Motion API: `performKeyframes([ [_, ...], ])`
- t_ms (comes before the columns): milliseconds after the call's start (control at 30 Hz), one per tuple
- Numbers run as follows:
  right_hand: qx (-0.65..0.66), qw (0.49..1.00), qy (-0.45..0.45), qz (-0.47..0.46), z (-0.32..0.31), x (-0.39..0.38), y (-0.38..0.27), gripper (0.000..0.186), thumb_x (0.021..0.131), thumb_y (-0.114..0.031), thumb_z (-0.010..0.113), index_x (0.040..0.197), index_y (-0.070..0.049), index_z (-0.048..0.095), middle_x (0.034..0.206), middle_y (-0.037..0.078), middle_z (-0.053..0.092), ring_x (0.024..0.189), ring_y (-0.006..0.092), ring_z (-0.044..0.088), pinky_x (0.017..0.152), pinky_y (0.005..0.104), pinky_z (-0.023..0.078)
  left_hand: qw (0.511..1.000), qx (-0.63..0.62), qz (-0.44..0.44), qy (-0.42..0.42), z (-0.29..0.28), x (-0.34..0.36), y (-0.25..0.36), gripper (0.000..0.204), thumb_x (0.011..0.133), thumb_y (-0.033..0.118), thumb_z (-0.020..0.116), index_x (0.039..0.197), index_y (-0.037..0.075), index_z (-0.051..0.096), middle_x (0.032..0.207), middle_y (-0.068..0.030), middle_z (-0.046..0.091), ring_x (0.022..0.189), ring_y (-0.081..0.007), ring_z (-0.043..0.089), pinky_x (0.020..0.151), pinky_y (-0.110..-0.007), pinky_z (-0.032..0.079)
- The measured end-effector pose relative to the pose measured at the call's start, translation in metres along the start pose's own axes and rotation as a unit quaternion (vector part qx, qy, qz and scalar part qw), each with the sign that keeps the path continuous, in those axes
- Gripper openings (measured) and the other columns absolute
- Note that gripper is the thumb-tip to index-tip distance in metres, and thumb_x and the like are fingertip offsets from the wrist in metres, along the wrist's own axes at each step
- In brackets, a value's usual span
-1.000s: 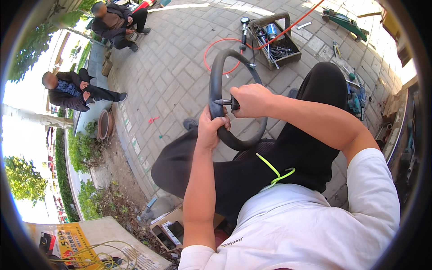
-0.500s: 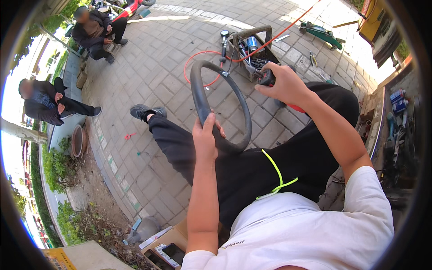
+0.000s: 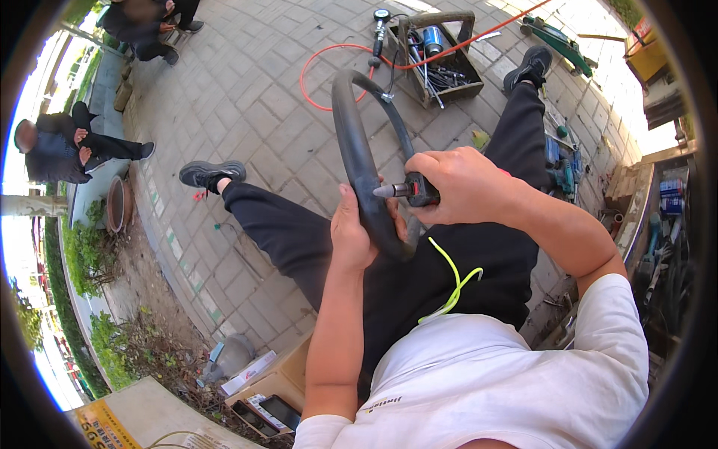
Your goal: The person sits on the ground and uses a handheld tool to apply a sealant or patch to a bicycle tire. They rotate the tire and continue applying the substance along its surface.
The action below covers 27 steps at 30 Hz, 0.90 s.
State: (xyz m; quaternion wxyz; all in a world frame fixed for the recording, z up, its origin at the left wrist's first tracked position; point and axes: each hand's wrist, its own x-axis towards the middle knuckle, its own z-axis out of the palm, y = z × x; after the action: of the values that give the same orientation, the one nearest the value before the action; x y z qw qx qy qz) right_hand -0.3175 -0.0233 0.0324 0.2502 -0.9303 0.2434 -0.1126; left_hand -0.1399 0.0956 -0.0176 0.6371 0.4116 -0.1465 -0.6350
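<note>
A black rubber inner tube (image 3: 350, 138) stands as an upright loop above my lap, a metal valve near its far end. My left hand (image 3: 351, 233) is wrapped around its near left part, thumb on the outer side, the other fingers partly hidden behind it. My right hand (image 3: 465, 183) grips a black and red power grinder (image 3: 423, 190) with a grey conical tip. That tip points left and lies right at the tube's surface, beside my left hand; whether it touches the rubber I cannot tell.
An open toolbox (image 3: 458, 91) holds a blue can and metal tools. Beside it lie a pressure gauge (image 3: 381, 30) and an orange air hose (image 3: 303, 78). A green floor jack (image 3: 557, 45) stands far right. Two people sit at the left. A cardboard box (image 3: 288, 370) is near my left elbow.
My right hand has brought the grinder from near the toolbox down and left to the tube. The tube has shifted slightly right, and my right leg now stretches out to the far right.
</note>
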Motion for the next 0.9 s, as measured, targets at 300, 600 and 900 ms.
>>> performKeyframes([
  [300, -0.043, 0.998, -0.010, -0.053, -0.002, 0.000, 0.016, 0.038, 0.074, -0.026, 0.081, 0.090, -0.002, 0.058, 0.081, 0.015, 0.068, 0.073, 0.0375, 0.073, 0.063, 0.0466, 0.058, 0.994, 0.109, -0.002, 0.025, 0.013, 0.018, -0.001, 0.071, 0.115, 0.057, 0.024, 0.124, -0.002, 0.062, 0.066, -0.0130, 0.059, 0.046, -0.0202, 0.051, 0.046, -0.033, 0.043],
  [600, -0.052, 0.996, 0.016, -0.069, 0.000, 0.002, 0.021, 0.034, 0.074, -0.022, 0.080, 0.089, -0.003, 0.056, 0.081, 0.014, 0.067, 0.072, 0.0363, 0.072, 0.061, 0.0457, 0.058, 0.993, 0.109, 0.001, 0.050, 0.014, 0.014, -0.006, 0.064, 0.114, 0.057, 0.033, 0.101, 0.001, 0.062, 0.061, -0.0107, 0.053, 0.042, -0.0192, 0.048, 0.041, -0.033, 0.040],
  [900, -0.059, 0.996, 0.012, -0.072, 0.005, 0.001, 0.018, 0.037, 0.074, -0.024, 0.082, 0.088, -0.003, 0.056, 0.079, 0.013, 0.066, 0.074, 0.0347, 0.073, 0.061, 0.0444, 0.059, 0.990, 0.124, 0.023, 0.063, 0.009, 0.010, -0.015, 0.065, 0.114, 0.059, 0.032, 0.099, 0.002, 0.060, 0.058, -0.0089, 0.050, 0.041, -0.0180, 0.045, 0.041, -0.032, 0.038],
])
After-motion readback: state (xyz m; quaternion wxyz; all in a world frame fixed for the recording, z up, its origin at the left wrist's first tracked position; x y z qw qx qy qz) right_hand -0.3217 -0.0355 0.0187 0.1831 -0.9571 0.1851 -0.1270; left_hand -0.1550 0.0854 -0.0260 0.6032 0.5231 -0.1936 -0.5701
